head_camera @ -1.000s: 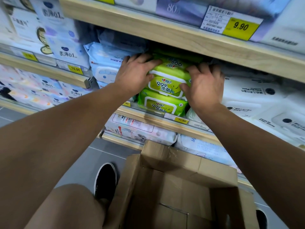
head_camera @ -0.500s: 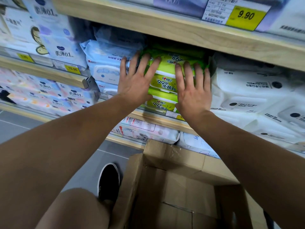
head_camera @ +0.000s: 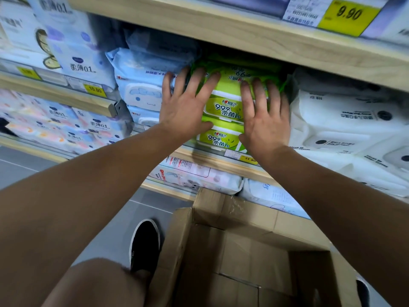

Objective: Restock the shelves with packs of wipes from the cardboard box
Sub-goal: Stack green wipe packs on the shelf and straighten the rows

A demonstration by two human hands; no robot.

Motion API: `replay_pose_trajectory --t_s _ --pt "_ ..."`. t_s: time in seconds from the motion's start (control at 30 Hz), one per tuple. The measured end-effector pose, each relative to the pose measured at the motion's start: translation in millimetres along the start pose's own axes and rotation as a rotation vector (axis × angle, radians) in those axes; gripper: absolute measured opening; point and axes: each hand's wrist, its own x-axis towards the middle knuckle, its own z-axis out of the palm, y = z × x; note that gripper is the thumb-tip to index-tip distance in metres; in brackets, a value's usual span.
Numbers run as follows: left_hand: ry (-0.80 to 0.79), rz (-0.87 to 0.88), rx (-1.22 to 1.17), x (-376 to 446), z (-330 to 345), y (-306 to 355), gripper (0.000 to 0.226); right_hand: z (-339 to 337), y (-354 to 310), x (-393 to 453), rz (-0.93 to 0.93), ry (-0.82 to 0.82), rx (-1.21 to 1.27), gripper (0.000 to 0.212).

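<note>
Green packs of wipes (head_camera: 223,109) are stacked on the middle wooden shelf (head_camera: 221,161), between light-blue packs and white packs. My left hand (head_camera: 184,107) lies flat with straight, spread fingers against the left side of the green stack. My right hand (head_camera: 264,116) presses flat against the stack's right side, its fingers straight as well. The lowest green pack (head_camera: 218,139) shows between my wrists. The cardboard box (head_camera: 245,253) stands open on the floor below my arms, and no packs show inside it.
Light-blue wipe packs (head_camera: 141,85) fill the shelf left of the stack, white packs (head_camera: 345,120) the right. The upper shelf board (head_camera: 243,34) carries a yellow 9.90 price tag (head_camera: 347,15). More packs sit on the lower shelf (head_camera: 194,176). My black shoe (head_camera: 145,242) stands left of the box.
Both hands went from curled round the top green pack to flat with straight fingers, pushing the stack back into the shelf. The view moved slightly closer.
</note>
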Motion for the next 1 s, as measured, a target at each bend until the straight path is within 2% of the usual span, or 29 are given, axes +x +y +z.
replay_pose_trajectory --t_s 0.07,0.17,0.37,0.5,0.67,0.8,0.9,1.0 --pt "0.002 0.007 -0.053 3.2 -8.3 -1.0 0.093 -8.6 2.8 1.8 -0.024 -0.067 -0.013 0.100" --pt "-0.005 0.016 -0.088 4.2 -20.7 0.5 0.077 -25.6 8.4 0.7 -0.048 -0.106 -0.015 0.098" --pt "0.017 0.076 -0.148 -5.4 -51.3 29.1 0.072 -56.6 48.8 -47.2 -0.080 0.110 0.240 0.066" --pt "0.060 0.150 -0.243 -12.3 -65.9 77.7 0.071 -58.6 108.3 -93.0 0.005 0.068 0.238 0.061" --pt "0.055 0.271 -0.288 -10.6 -79.1 165.7 0.073 -59.7 183.8 -133.8 0.215 -0.010 0.192 0.064" --pt "0.019 0.277 -0.258 -0.8 -78.7 231.6 0.073 -58.9 232.8 -146.4 0.309 0.018 0.220 0.060" --pt "-0.036 0.213 -0.209 10.9 -72.6 265.6 0.077 -49.6 255.1 -139.0 0.341 0.013 0.195 0.067" --pt "-0.118 0.084 -0.161 20.4 -59.9 284.1 0.082 -37.3 261.4 -123.1 0.423 -0.143 0.154 0.088"
